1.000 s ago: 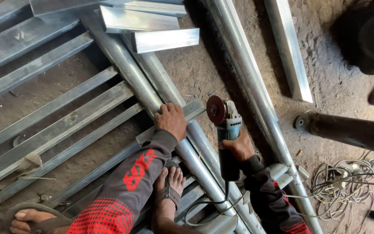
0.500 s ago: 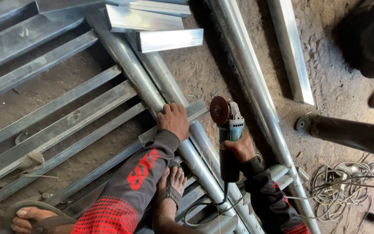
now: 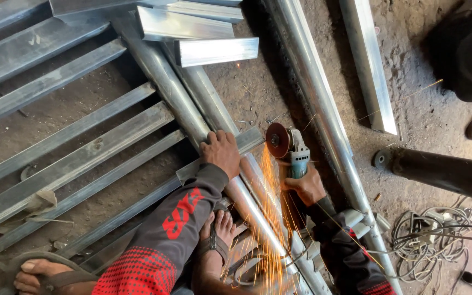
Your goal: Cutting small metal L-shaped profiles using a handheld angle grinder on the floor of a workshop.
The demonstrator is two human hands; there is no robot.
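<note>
My right hand (image 3: 306,186) grips a teal angle grinder (image 3: 295,155) whose round disc (image 3: 277,140) touches the end of a flat steel bar (image 3: 249,139). Orange sparks (image 3: 266,218) stream down from the disc toward me. My left hand (image 3: 221,152) presses palm-down on a round galvanised pipe (image 3: 178,98) and on the bar that crosses it, just left of the disc. Both arms wear dark sleeves with red print. My sandalled foot (image 3: 218,240) rests on the pipes below my left forearm.
Several flat steel bars (image 3: 72,164) lie side by side on the dirt floor at left. Short square tubes (image 3: 214,52) sit at the top. A long pipe (image 3: 315,93) runs down the right side. A black cylinder (image 3: 438,172) and tangled cables (image 3: 438,235) lie at right.
The grinder disc has come down onto the bar's end and sparks now fly; earlier there were none. My left hand stays on the pipe.
</note>
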